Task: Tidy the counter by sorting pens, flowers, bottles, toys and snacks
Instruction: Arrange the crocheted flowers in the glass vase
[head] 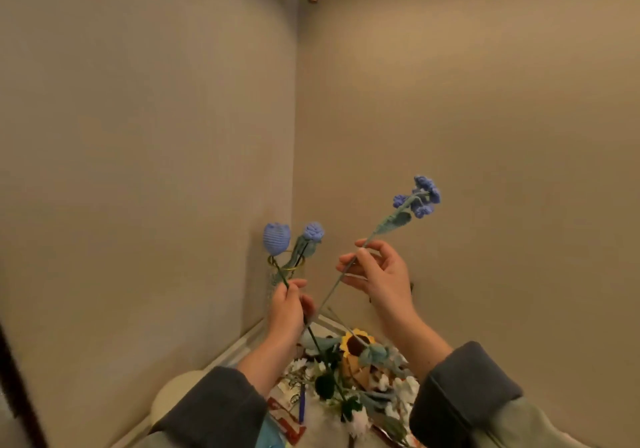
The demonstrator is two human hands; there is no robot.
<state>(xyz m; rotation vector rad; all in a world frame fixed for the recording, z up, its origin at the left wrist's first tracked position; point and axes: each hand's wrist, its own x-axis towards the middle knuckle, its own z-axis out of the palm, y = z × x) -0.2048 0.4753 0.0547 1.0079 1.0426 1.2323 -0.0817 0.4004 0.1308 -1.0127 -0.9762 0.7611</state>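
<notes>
Gripping stems | left hand (289, 304): tulip (276, 238) | right hand (381, 274): sprig (424, 193) | vase (300, 261) by wall corner (294, 136)

At lower centre of the frame, your left grip (289, 304) pinches the stem of the blue tulip (276, 239), in front of the gold-rimmed vase (292, 269) holding the blue rose (313, 231). Your right grip (382, 276) pinches the blue sprig (420, 193), which tilts toward upper right. The sunflower (355, 342) lies at bottom centre.

The tulip (276, 240), the rose (313, 231) and the clustered sprig (424, 193) are coloured periwinkle blue, the tulip ribbed. The sunflower (347, 343) is coloured yellow round a brown centre. The sleeves (221, 402) are seen dark grey, the wall (138, 136) beige.
</notes>
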